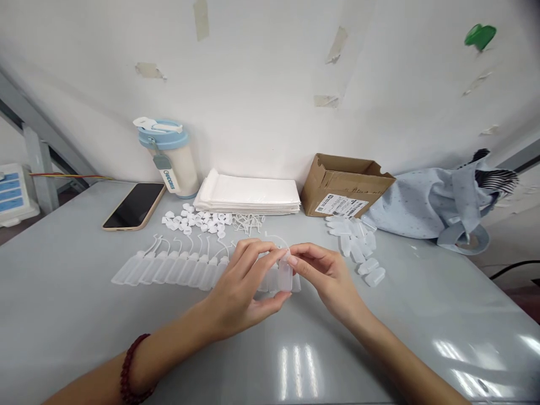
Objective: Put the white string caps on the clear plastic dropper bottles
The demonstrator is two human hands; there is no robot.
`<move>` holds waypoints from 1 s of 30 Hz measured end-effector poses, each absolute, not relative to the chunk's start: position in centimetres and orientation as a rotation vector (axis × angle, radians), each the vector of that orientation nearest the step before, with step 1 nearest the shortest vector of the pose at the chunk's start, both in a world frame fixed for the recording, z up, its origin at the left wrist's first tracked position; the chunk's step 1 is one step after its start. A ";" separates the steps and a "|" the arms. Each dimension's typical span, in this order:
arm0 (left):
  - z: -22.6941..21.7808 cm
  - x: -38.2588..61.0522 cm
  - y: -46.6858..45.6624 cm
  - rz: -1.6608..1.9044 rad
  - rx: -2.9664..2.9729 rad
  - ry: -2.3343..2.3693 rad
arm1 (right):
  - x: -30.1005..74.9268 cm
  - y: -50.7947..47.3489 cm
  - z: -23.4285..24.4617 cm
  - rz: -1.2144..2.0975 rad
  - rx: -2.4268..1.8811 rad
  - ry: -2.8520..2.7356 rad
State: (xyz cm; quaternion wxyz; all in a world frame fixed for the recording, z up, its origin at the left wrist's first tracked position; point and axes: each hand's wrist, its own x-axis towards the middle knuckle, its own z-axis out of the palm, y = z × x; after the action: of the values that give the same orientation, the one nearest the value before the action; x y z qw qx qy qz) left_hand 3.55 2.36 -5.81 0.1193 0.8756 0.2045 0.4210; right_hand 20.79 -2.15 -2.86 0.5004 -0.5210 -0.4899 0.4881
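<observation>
A small translucent plastic bottle (286,277) is held upright between both hands, above the near end of a row of similar bottles (172,269). My left hand (244,281) grips it, with the thumb at its base and fingers near its top. My right hand (323,270) pinches the white cap (287,254) at the bottle's neck between thumb and index finger. A thin white curved tube (276,237) rises from that top. The bottles in the row lie side by side with caps and thin tubes on. My left hand hides part of the row.
Loose white caps (185,220) and thin tubes (248,224) lie behind the row. More translucent bottles (356,239) are scattered at right. Farther back stand a phone (135,207), a tumbler (172,160), white packets (253,194), a cardboard box (346,185) and a light-blue cloth bag (422,199).
</observation>
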 end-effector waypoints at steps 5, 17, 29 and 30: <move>-5.7 3.8 2.6 1.195 2.611 0.594 | 21.3 -1.9 -2.8 1.165 -1.335 -1.247; -5.0 6.9 3.2 0.701 2.765 0.602 | 26.0 -1.0 -1.7 1.264 -1.614 -1.543; -5.2 10.0 4.2 0.322 2.835 0.681 | 27.6 0.0 -3.4 1.120 -1.852 -1.789; -5.3 10.1 4.2 0.315 2.837 0.685 | 27.6 0.0 -3.6 1.118 -1.850 -1.793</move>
State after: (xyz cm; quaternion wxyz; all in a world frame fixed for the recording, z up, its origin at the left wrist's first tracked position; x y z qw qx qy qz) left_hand 10.06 4.20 -5.27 0.1031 0.9613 0.2322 0.1069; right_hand 27.57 -0.01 -3.58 0.1656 -0.6496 -0.6297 0.3926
